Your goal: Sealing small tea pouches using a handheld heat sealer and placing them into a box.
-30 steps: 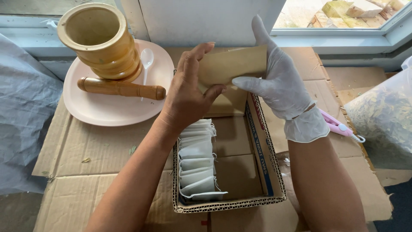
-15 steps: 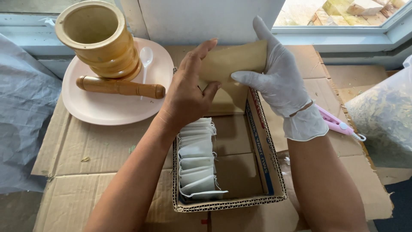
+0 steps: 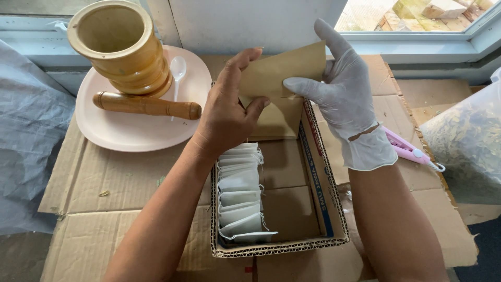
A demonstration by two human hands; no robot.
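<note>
Brown envelope (image 3: pixel 284 78) pinched by bare left hand (image 3: pixel 227 112) & gloved right hand (image 3: pixel 342 96) over box (image 3: pixel 323 209); loose grip may drop it onto sachets (image 3: pixel 239 193).

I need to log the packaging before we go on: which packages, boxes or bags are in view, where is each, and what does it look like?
Brown paper envelope: flat, plain, held between the left hand and the gloved right hand.
Cardboard box: open, below the hands, blue and red print on its inner wall.
Small white sachets: a row along the box's left side.
Clear plastic bag: far right, holding dried leaves.
</note>
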